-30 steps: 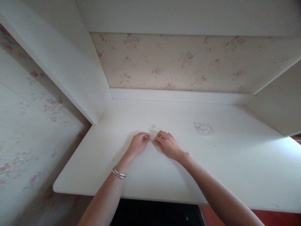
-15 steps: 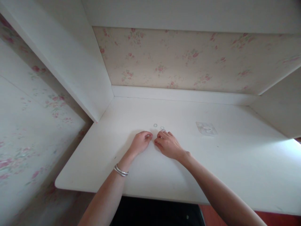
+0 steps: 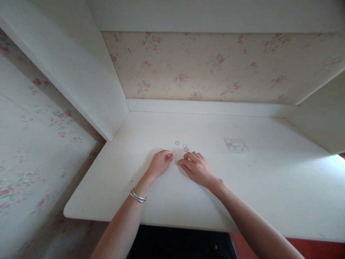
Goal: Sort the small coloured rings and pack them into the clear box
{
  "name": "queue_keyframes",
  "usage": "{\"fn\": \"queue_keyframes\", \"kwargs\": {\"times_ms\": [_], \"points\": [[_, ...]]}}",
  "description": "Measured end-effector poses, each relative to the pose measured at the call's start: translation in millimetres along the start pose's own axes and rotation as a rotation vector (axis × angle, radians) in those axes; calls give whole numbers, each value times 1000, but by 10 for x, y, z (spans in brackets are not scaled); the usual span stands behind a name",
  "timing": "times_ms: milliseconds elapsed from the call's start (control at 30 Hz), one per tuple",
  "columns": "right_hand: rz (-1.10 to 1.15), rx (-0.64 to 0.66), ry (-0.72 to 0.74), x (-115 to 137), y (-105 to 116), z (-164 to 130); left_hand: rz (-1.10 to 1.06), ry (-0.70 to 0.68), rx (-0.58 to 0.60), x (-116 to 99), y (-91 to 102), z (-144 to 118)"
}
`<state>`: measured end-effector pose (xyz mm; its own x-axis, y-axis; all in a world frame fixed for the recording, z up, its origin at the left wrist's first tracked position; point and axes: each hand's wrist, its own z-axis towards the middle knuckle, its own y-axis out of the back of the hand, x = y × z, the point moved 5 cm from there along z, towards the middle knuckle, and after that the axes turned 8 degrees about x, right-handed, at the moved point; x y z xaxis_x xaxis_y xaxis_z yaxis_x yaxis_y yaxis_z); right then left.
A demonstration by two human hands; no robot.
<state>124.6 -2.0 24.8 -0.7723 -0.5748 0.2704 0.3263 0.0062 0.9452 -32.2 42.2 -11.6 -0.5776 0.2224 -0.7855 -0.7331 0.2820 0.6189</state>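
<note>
right hand [image 3: 198, 167] has slid slightly nearer on the table [image 3: 269, 187], uncovering small rings [image 3: 185, 147] beyond it; left hand [image 3: 159, 164] unmoved; fingers curled, any pinch unclear

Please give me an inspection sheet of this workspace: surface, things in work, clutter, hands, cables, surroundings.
Surface: white desk, bare and matte.
Things in work: three small rings lying just beyond the fingertips.
Clutter: a clear plastic packet to the right.
Hands: left hand curled, fingertips pinched, contents too small to tell; right hand resting on the desk beside it; bangles on the left wrist.
Cables: nothing seen.
Surroundings: floral wallpaper behind, white side panels.
</note>
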Motion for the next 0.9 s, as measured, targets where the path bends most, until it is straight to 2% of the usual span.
{"fn": "queue_keyframes", "kwargs": {"times_ms": [100,200,300,433,567,733,900], "points": [[174,-192,-129,-182,109,-109,8,15,7,-4,0,-2],[342,-412,-316,-488,188,-277,2,8,10,-16,-7,-2],[432,-529,-456,-794,180,-438,-12,3,11,-12,-24,0],[538,-497,-595,-1062,60,-551,-17,8,-5,14,-42,9],[584,-439,-605,-1095,-1,-535,31,15,-24,-5,-58,66],[581,-373,-585,-1082,-5,-489,258,-70,-11,-169,-77,252],[593,-360,-590,-1128,-35,-499,524,-57,-34,-250,-58,478]]}}
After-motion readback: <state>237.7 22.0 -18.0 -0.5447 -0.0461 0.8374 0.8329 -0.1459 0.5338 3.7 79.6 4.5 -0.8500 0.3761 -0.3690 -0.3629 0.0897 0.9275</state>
